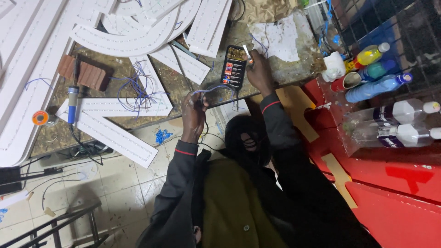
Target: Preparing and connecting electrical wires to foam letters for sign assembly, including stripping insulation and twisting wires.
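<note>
My left hand [193,112] sits at the workbench's front edge, pinching a thin blue wire [216,88] that loops up toward a phone. The black phone [234,66] lies on the worn benchtop [183,87] with its screen lit. My right hand [260,73] rests just right of the phone, fingers closed on a small white stick [247,52] with an orange tip. Both arms wear dark sleeves with a red cuff stripe.
White letter-shaped panels [124,39] with dotted rows cover the bench's left and back. Among them lie tangled blue wires [138,94], a blue-handled soldering iron [72,103], an orange solder spool [40,118] and a ribbed brown block [85,73]. Coloured bottles [379,71], clear bottles [397,124] and red panels [395,183] stand right.
</note>
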